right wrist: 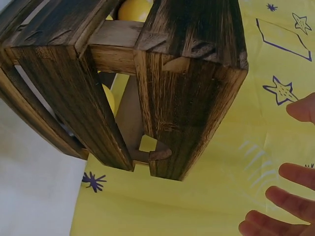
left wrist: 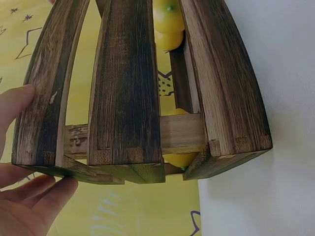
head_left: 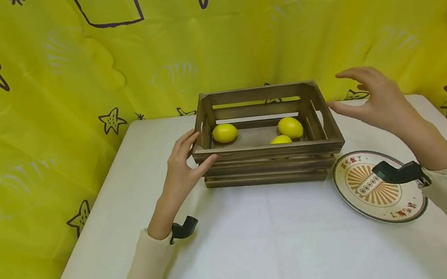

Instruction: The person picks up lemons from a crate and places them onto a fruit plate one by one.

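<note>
A dark brown slatted wooden crate [head_left: 267, 164] stands toward the back of the white table. Inside it lie yellow lemons [head_left: 224, 133], one at the left and two at the right, the nearest partly hidden by the front rim. My left hand [head_left: 183, 169] grips the crate's front left corner, thumb on the front top slat and fingers against the left end, as the left wrist view also shows. Off the crate's right end, my right hand [head_left: 382, 100] is held in the air with thumb and fingers spread apart, holding nothing.
A round patterned plate [head_left: 411, 191] lies on the table to the crate's right, partly under the right forearm. Behind and to the left hangs a yellow curtain [head_left: 237, 41] with star drawings. The white table [head_left: 260, 245] extends in front of the crate.
</note>
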A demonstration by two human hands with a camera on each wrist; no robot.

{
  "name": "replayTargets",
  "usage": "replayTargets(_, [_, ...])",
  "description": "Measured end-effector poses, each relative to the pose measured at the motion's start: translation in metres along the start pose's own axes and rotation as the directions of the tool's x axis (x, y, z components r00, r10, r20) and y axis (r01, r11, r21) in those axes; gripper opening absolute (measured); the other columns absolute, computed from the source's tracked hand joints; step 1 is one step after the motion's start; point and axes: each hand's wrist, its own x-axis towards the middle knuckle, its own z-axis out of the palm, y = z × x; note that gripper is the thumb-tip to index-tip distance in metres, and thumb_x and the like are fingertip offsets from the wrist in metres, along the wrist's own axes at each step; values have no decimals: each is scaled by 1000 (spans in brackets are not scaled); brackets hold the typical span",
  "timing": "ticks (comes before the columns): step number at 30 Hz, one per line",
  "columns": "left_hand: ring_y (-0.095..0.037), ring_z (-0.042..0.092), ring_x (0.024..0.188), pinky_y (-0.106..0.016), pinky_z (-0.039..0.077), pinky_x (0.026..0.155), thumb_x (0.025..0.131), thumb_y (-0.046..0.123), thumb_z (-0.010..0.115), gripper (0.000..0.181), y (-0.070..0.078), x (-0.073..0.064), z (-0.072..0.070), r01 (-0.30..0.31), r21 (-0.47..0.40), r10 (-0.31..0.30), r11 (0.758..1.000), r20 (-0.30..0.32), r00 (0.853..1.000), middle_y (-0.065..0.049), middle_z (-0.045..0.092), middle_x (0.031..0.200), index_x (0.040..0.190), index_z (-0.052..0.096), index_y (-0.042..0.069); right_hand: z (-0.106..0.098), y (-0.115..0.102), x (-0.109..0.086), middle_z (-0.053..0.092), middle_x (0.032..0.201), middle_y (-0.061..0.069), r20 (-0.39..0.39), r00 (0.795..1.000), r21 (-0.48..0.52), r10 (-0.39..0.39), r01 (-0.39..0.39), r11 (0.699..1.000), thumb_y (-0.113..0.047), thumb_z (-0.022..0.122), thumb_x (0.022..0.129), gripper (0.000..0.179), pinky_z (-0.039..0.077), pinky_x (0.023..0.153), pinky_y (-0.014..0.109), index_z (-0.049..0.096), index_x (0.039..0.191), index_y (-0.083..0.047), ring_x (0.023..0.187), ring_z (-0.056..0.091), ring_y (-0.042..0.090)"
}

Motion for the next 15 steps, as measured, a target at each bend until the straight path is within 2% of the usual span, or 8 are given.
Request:
replayTargets(2, [-32,49,128,-42,53,94,81,14,81,64,-1,0,0,11,-1,-11,1000,2,1000,-19,47,142,134,53,-5,2,1,3,44,141,26,-9,1000,30,6,-6,1000,-17,75,85,59,42,106,36,52,136,2,127,40,46])
replayTargets(5, [-32,50,128,-44,54,91,81,15,81,65,-3,-1,0,25,-3,-25,1000,8,1000,-19,47,143,136,52,-4,4,2,8,47,138,23,-25,1000,63,11,-10,998,-16,75,86,57,38,98,9,53,135,2,125,43,44])
replayTargets(8, [-31,50,128,-44,54,92,81,15,81,67,-3,-1,-1,43,-14,-42,999,16,999,-19,46,143,137,51,-3,5,2,11,49,135,22,-41,999,76,2,1,997,-15,75,86,55,37,89,1,55,134,2,120,45,43])
replayTargets(12, [-30,50,129,-43,53,94,82,16,81,68,-3,-1,-3,63,-22,-62,998,29,998,-18,46,144,139,49,-3,7,0,17,50,134,22,-57,998,78,-4,8,997,-15,75,85,54,38,87,0,56,133,1,118,46,43])
replayTargets(15, [-31,49,129,-43,52,94,81,16,81,68,-2,1,-4,65,-24,-64,998,33,997,-18,46,144,139,49,-4,7,-1,20,50,135,21,-49,999,78,3,0,997,-17,74,86,54,40,89,3,56,134,0,118,46,43])
